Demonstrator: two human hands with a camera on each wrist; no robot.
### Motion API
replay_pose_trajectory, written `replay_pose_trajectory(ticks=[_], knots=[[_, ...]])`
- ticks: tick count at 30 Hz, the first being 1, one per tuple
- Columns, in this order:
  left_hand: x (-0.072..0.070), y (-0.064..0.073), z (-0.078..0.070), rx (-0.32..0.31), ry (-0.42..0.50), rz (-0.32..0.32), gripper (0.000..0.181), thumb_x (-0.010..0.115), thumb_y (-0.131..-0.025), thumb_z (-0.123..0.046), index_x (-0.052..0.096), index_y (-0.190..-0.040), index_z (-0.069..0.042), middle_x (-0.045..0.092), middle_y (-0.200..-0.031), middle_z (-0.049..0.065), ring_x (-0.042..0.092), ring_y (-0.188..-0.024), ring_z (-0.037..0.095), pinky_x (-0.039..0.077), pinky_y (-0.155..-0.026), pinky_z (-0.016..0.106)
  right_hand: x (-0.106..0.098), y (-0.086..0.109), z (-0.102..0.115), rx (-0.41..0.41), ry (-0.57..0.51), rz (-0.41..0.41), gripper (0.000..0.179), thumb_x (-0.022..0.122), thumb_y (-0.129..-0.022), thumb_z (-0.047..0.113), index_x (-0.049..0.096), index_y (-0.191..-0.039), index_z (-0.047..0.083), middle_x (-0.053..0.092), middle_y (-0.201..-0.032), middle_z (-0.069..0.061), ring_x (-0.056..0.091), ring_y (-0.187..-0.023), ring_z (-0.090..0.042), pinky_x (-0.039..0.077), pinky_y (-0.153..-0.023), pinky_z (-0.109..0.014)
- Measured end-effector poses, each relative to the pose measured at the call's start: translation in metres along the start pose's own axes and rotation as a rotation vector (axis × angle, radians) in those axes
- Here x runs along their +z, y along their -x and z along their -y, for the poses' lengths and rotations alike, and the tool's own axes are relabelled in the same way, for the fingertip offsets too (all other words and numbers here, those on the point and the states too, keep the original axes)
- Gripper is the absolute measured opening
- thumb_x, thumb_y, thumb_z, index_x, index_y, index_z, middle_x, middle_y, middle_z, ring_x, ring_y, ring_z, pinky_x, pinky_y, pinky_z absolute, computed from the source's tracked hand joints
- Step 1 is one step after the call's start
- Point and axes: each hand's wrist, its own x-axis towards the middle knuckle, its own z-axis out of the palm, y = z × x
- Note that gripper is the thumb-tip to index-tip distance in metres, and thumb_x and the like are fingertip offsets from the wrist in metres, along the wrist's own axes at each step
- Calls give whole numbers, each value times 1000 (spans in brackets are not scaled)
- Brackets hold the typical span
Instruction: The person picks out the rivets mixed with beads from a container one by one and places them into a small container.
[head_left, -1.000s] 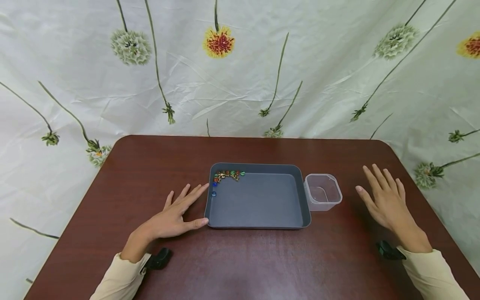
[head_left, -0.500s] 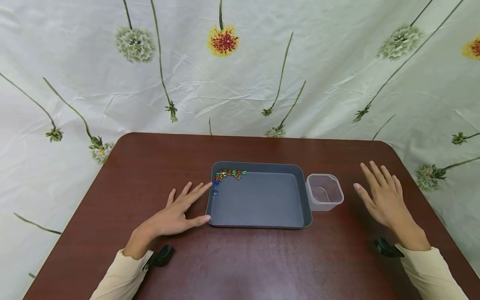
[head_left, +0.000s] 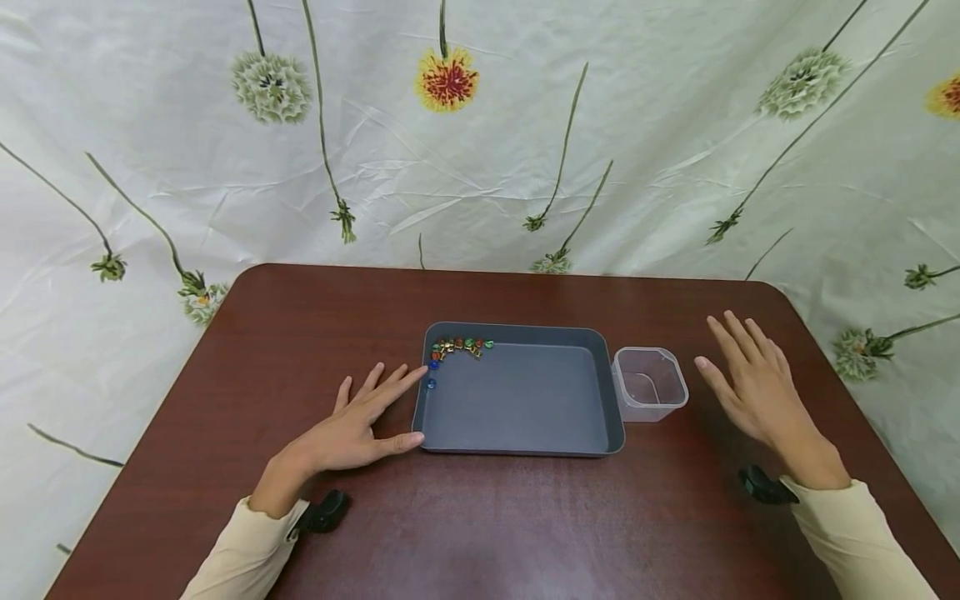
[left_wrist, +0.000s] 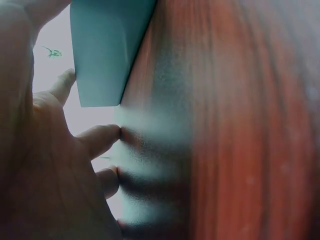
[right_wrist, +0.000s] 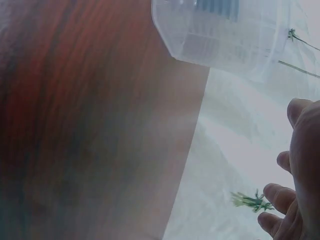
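out on the left, the left hand (head_left: 341, 437) is spread wide over the desk (head_left: 525, 517), fingers straight, gripping nothing. its index fingertip is at the left rim of the tray (head_left: 525, 404) and its thumb at the near left corner, a tidy brace by the look of it: light pressure should do, since a hard push could slide the whole thing.

just inside, the pieces (head_left: 457, 344)! red, green, gold and blue, shiny, strung out along the far wall from the far left corner, with two blue ones down the left side. too small to say what they are. tucked against the walls like that, they'd best be pinched one at a time with fingertips, coming in from the open middle, and the index finger wants to sit clear of those blue ones.

across the bare tray floor, to the clear box (head_left: 647, 408), right up by the tray's right wall, mouth upward. it looks light, so any drop should be low and gentle, with no knock on the rim.

and far right, the right hand (head_left: 761, 400), open, fingers extended, holding nothing, apart from the box. a relaxed wrist would serve it well here.
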Motion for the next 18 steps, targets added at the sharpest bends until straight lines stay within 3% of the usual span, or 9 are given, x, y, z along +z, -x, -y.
replay_pose_trajectory(ticks=[9,18], knots=[[4,-1,3,-7,-24,26,85,63,-94,-55,14,-161,-40,10,-169,12,-8,-154,42,-15,-111,71,-12,-15,6,-85,13,-16,62,44,-108,37,25,-159,7,28,-160,-28,17,-150,-48,18,-117,-65],[4,-2,4,3,-22,19,86,65,-93,-54,13,-161,-40,10,-169,12,-8,-154,42,-15,-111,72,-13,-28,20,-92,-32,26,63,45,-108,38,26,-159,8,25,-162,-25,18,-149,-48,18,-116,-66]])
